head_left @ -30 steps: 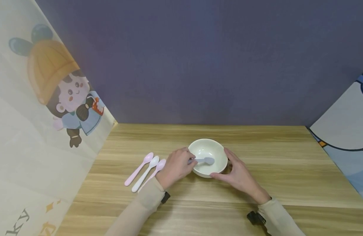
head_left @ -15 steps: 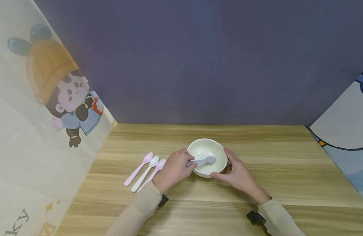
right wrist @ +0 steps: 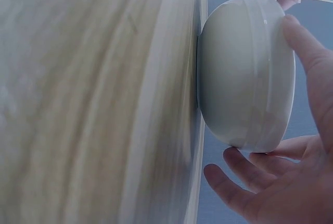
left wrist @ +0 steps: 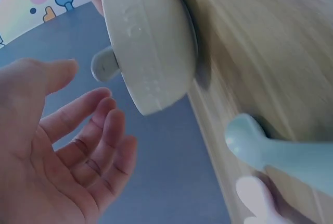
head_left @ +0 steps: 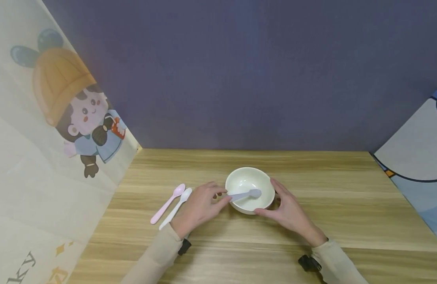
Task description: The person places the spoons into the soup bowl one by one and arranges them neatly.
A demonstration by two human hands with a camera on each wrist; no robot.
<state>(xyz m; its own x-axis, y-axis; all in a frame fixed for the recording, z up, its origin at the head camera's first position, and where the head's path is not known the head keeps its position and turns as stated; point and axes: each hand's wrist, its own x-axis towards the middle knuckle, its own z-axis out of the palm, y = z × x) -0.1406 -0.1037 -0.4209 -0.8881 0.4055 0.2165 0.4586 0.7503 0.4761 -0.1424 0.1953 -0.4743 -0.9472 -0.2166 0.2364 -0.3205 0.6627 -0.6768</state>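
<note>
The right hand (head_left: 289,213) cups the cream bowl (head_left: 250,179) on the worktop (head_left: 310,185), fingers relaxed against its wall. The left hand (head_left: 198,205) lies open, grey spoon (head_left: 244,194) just off its fingertips, resting in the bowl. Likely light, smooth, slippery: grip the handle. No readable writing on them.

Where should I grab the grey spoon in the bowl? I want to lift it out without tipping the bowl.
Pinch the spoon by its handle end, which sticks out over the left rim of the bowl, coming from the left. Its scoop lies down inside the bowl, so the handle looks like the only free part.
</note>
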